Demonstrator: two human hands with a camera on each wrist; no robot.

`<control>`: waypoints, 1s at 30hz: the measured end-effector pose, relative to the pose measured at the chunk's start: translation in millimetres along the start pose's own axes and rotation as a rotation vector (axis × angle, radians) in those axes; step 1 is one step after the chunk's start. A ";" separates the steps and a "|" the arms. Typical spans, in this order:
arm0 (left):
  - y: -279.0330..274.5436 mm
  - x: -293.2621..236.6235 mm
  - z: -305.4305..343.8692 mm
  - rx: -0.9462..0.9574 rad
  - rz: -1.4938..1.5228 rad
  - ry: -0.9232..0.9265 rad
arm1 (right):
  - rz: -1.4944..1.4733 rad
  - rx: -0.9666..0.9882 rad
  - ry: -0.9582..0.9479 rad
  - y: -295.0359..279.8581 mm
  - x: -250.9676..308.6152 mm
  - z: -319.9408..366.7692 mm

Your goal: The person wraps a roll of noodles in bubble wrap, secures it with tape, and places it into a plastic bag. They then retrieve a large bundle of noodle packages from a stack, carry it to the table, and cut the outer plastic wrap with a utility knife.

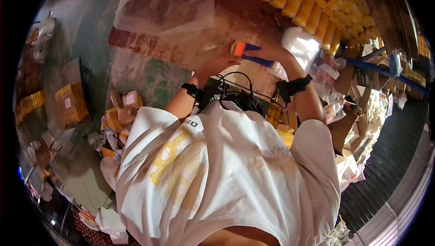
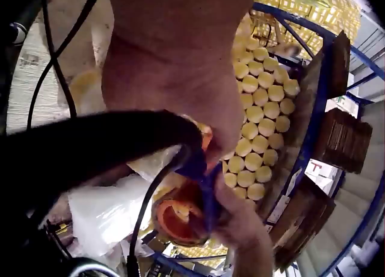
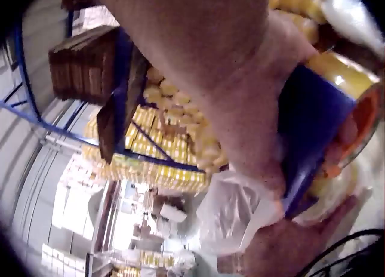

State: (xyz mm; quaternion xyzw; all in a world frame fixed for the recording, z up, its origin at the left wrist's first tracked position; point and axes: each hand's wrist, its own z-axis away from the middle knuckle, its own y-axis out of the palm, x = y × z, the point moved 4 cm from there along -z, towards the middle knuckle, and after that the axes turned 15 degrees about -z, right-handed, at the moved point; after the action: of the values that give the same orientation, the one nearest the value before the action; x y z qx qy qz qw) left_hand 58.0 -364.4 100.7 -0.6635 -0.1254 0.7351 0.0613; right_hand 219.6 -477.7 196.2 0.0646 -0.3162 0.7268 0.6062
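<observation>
Both hands hold a blue and orange tape dispenser (image 1: 258,55) above a worn reddish-brown surface (image 1: 154,46). My right hand (image 1: 277,52) grips its blue body; the right wrist view shows the blue side plate (image 3: 313,132) and a yellow tape roll (image 3: 340,69) around an orange hub. At the orange end, my left hand (image 1: 219,62) has its fingers curled against the dispenser. In the left wrist view the orange hub (image 2: 180,217) faces the camera, while the left hand's fingers are largely hidden behind the wrist and a dark strap.
A clear plastic bag (image 1: 165,8) lies spread on the surface at the back. Stacked yellow cylinders (image 1: 312,6) stand back right, beside a bright plastic-wrapped bundle (image 1: 300,46). Black cables (image 1: 235,83) hang near my forearms. Taped parcels (image 1: 71,104) sit on the floor at left.
</observation>
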 end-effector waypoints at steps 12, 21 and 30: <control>17.5 18.7 -2.0 0.021 0.744 -0.367 | -0.159 0.107 -0.098 6.3 -24.1 11.0; 20.5 13.9 -4.8 -0.074 0.551 -0.389 | -0.222 0.123 -0.161 5.8 -39.3 3.0; 7.8 6.1 -19.0 -0.113 0.523 -0.575 | -0.437 0.008 -0.074 6.2 -26.7 18.7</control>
State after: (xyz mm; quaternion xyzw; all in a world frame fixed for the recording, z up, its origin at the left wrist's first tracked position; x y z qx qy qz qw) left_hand 76.7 -368.4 91.1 -0.4423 -0.0042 0.8737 -0.2025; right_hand 215.3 -510.7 195.9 0.1606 -0.3139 0.5764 0.7371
